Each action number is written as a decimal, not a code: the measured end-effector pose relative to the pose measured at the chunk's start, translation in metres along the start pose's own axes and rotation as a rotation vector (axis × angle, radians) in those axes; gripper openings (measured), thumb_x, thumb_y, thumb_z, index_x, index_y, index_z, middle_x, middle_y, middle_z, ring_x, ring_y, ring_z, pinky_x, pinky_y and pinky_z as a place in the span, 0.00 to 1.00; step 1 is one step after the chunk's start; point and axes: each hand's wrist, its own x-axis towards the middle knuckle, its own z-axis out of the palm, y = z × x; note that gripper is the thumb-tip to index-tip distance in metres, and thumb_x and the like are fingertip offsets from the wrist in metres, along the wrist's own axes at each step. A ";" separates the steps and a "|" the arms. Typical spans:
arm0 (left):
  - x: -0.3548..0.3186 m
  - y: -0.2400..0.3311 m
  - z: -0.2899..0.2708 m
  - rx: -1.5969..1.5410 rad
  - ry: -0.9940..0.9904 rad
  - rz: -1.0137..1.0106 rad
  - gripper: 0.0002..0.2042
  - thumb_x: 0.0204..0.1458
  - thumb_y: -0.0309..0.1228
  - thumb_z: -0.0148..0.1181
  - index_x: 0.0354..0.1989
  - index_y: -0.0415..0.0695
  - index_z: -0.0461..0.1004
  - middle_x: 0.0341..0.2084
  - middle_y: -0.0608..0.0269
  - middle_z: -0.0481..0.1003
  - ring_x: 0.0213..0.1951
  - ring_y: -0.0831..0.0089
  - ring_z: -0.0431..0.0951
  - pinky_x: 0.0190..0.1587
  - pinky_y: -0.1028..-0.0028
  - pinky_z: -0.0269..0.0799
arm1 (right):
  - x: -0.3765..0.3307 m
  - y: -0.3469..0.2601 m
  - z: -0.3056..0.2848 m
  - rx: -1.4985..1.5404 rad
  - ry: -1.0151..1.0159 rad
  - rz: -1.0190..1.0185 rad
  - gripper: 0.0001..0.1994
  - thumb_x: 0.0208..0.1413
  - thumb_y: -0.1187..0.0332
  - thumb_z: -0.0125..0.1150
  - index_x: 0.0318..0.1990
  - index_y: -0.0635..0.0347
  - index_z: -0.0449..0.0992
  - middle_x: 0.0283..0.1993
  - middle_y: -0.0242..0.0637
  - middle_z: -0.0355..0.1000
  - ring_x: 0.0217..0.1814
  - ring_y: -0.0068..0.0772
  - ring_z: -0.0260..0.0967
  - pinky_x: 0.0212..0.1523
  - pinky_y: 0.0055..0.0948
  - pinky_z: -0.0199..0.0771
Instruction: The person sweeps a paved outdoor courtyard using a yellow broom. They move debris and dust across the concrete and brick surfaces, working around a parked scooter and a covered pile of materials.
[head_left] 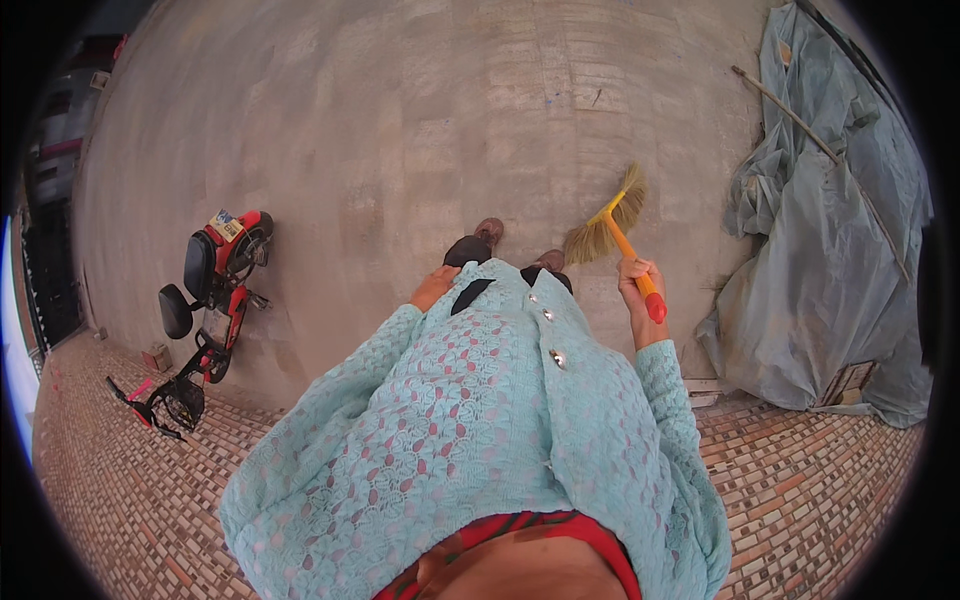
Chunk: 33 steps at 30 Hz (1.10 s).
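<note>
Head view, right hand: the right hand [640, 285] is raised at the person's right side with its fingers clenched around the handle of a small broom [615, 225].
Head view, broom: the handle is orange with a red end that sticks out below the fist; the straw-coloured bristles fan out above the hand, toward the grey pavement [400, 110] ahead. I cannot tell whether the bristles touch the ground.
Head view, left hand: the left hand [434, 287] lies against the front of the light blue knitted cardigan [480, 420], near the waist. It grasps nothing that I can see; whether the fingers are curled or loose I cannot tell.
Head view, feet: two brown shoes [489, 231] show just beyond the cardigan's hem, standing on the pavement, with the broom's bristles just to their right.
Head view, left edge of the pavement: a red and black scooter [205, 310] is parked where the grey paving meets the small patterned brick paving [800, 480], well apart from the person.
Head view, right edge of the pavement: a grey-blue tarpaulin [830, 220] covers a bulky heap, and a long thin pole [800, 125] lies slanted across it, near the broom but not touching it.
</note>
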 end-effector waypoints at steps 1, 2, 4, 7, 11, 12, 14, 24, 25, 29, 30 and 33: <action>-0.007 -0.001 0.004 -0.004 0.006 -0.030 0.20 0.48 0.34 0.44 0.51 0.48 0.57 0.48 0.55 0.59 0.50 0.59 0.59 0.51 0.67 0.55 | 0.006 -0.003 0.012 0.002 -0.008 0.033 0.02 0.41 0.80 0.39 0.22 0.65 0.56 0.16 0.32 0.55 0.16 0.20 0.55 0.17 0.15 0.62; -0.013 0.001 0.004 -0.010 0.012 -0.059 0.20 0.48 0.34 0.44 0.51 0.49 0.57 0.48 0.55 0.59 0.50 0.59 0.59 0.51 0.66 0.54 | 0.011 -0.005 0.028 0.002 -0.016 0.065 0.02 0.40 0.80 0.39 0.22 0.65 0.56 0.16 0.32 0.54 0.16 0.20 0.55 0.17 0.16 0.62; -0.024 -0.001 0.009 -0.015 0.048 -0.114 0.20 0.48 0.34 0.44 0.51 0.48 0.56 0.49 0.54 0.58 0.51 0.59 0.58 0.51 0.66 0.55 | 0.018 -0.007 0.055 0.003 -0.055 0.086 0.02 0.40 0.81 0.39 0.23 0.65 0.56 0.17 0.32 0.54 0.16 0.20 0.55 0.17 0.16 0.62; -0.029 -0.007 0.014 -0.057 0.077 -0.114 0.20 0.48 0.34 0.44 0.51 0.46 0.56 0.48 0.54 0.59 0.50 0.59 0.59 0.50 0.66 0.55 | 0.032 -0.014 0.083 -0.031 -0.119 0.087 0.03 0.39 0.81 0.40 0.25 0.67 0.56 0.19 0.33 0.54 0.16 0.20 0.55 0.16 0.16 0.62; -0.017 -0.024 0.031 -0.089 0.048 -0.110 0.21 0.47 0.36 0.45 0.51 0.46 0.56 0.49 0.55 0.58 0.49 0.59 0.59 0.49 0.65 0.56 | 0.019 -0.010 0.111 -0.178 -0.141 0.024 0.05 0.39 0.81 0.39 0.28 0.69 0.55 0.20 0.34 0.54 0.15 0.20 0.55 0.15 0.16 0.62; -0.010 -0.020 0.029 -0.091 0.060 -0.134 0.21 0.47 0.37 0.45 0.51 0.47 0.56 0.49 0.55 0.57 0.50 0.57 0.59 0.49 0.65 0.56 | 0.014 -0.010 0.117 -0.214 -0.151 -0.006 0.06 0.39 0.81 0.39 0.28 0.70 0.55 0.21 0.34 0.54 0.15 0.20 0.55 0.14 0.16 0.62; 0.000 -0.009 0.029 -0.103 0.069 -0.180 0.22 0.47 0.38 0.45 0.51 0.48 0.56 0.51 0.56 0.55 0.50 0.55 0.57 0.49 0.63 0.56 | -0.004 -0.005 0.129 -0.242 -0.158 -0.063 0.06 0.38 0.81 0.40 0.28 0.70 0.55 0.21 0.34 0.54 0.15 0.20 0.55 0.15 0.17 0.62; 0.030 -0.010 0.019 -0.103 -0.024 -0.278 0.24 0.45 0.43 0.46 0.52 0.52 0.55 0.53 0.58 0.52 0.50 0.48 0.54 0.50 0.60 0.56 | -0.034 -0.044 0.099 -0.236 0.017 -0.288 0.04 0.37 0.82 0.40 0.25 0.69 0.56 0.17 0.33 0.54 0.16 0.22 0.53 0.16 0.16 0.61; 0.030 -0.007 0.016 -0.092 -0.038 -0.289 0.24 0.45 0.42 0.46 0.52 0.52 0.55 0.53 0.58 0.52 0.50 0.48 0.54 0.50 0.60 0.56 | -0.025 -0.051 0.096 -0.235 0.059 -0.292 0.04 0.37 0.82 0.40 0.24 0.69 0.56 0.17 0.34 0.55 0.16 0.23 0.54 0.16 0.16 0.61; 0.027 -0.014 0.026 -0.144 0.094 -0.297 0.23 0.46 0.41 0.46 0.52 0.54 0.55 0.54 0.60 0.51 0.51 0.49 0.54 0.50 0.61 0.56 | 0.031 -0.083 0.088 -0.176 0.211 -0.238 0.04 0.36 0.83 0.40 0.24 0.70 0.57 0.17 0.35 0.55 0.16 0.25 0.56 0.16 0.17 0.64; 0.022 -0.007 0.030 -0.170 0.100 -0.345 0.22 0.47 0.41 0.45 0.53 0.55 0.54 0.54 0.62 0.51 0.51 0.50 0.54 0.50 0.61 0.56 | 0.041 -0.086 0.093 -0.176 0.228 -0.211 0.04 0.36 0.83 0.40 0.24 0.70 0.57 0.17 0.35 0.55 0.16 0.25 0.56 0.16 0.18 0.64; 0.018 0.018 0.047 -0.227 0.136 -0.413 0.23 0.47 0.41 0.44 0.53 0.56 0.54 0.54 0.63 0.51 0.52 0.51 0.54 0.50 0.62 0.56 | 0.089 -0.102 0.121 -0.232 0.213 -0.089 0.04 0.35 0.83 0.40 0.24 0.70 0.57 0.18 0.36 0.55 0.16 0.25 0.56 0.16 0.18 0.64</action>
